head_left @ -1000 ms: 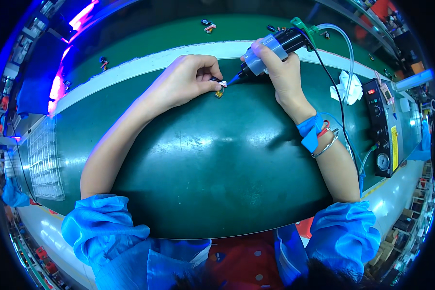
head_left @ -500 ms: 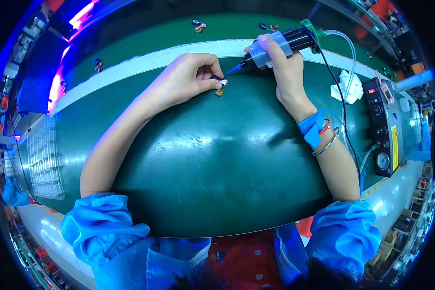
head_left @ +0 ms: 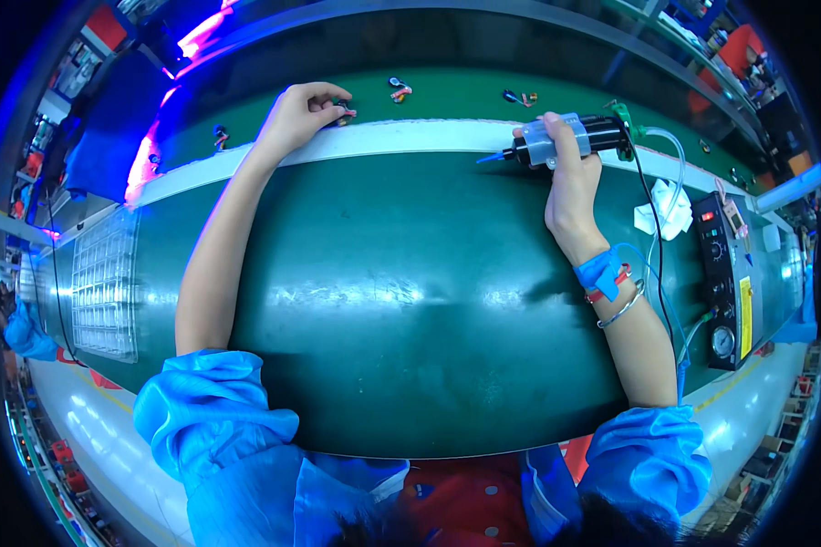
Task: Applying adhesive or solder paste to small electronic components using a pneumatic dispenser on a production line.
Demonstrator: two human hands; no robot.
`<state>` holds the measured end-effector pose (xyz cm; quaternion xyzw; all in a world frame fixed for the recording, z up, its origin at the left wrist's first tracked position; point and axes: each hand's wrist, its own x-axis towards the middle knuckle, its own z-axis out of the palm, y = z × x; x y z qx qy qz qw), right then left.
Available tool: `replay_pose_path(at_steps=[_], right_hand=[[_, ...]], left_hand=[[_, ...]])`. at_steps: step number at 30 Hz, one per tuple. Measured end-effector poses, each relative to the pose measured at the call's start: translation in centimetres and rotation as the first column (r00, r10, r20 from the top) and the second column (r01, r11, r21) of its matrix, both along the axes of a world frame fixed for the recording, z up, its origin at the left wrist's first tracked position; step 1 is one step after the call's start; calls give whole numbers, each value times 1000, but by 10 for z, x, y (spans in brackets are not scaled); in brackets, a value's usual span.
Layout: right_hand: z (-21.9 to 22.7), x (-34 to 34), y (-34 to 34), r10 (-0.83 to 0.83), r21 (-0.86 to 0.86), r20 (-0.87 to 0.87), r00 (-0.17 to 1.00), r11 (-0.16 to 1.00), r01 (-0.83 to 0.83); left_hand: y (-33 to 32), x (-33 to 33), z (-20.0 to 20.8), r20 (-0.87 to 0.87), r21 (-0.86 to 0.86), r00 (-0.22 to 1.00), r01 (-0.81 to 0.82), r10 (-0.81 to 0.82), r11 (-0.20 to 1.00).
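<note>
My left hand [head_left: 299, 118] reaches over the pale strip to the green belt. Its thumb and index finger are closed on a small electronic part [head_left: 345, 113], dark with a reddish piece, mostly covered by the fingertips. In my right hand [head_left: 570, 182] is a glue dispensing syringe [head_left: 556, 141], a clear and black barrel with a blue needle tip that points left. It is held above the far right of the green work table [head_left: 410, 365], and its tip touches nothing. A green fitting at its rear joins a clear air hose [head_left: 680, 155].
More small parts lie along the green belt [head_left: 465, 91], one part [head_left: 400, 88] near the middle and another part [head_left: 520, 97] farther right. At right stand a black dispenser controller [head_left: 722, 283] and crumpled white tissue [head_left: 663, 211]. Clear trays [head_left: 105, 287] sit at left. A dark cable hangs beside my right arm.
My left hand has carried the small part from the table, away and left, to the belt. My right hand has shifted slightly right and nearer with the syringe.
</note>
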<state>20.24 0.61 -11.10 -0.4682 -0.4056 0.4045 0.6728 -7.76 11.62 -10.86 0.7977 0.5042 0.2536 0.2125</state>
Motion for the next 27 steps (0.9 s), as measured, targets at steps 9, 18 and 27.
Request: replay_pose_path(at_steps=[9,18,27], right_hand=[[-7,3,5,-56,0,-4,998,998,56],[-2,-1,1,-8,21,-49,999,1000,9],[-7,8,3,-129,50,-65,989,990,133]], left_hand=[[15,14,10,52,361,993,-118,106,925],[22,55,1,-176,83,974,-127,140,988],[-32,62,37,367,-351,920,272,-135,896]])
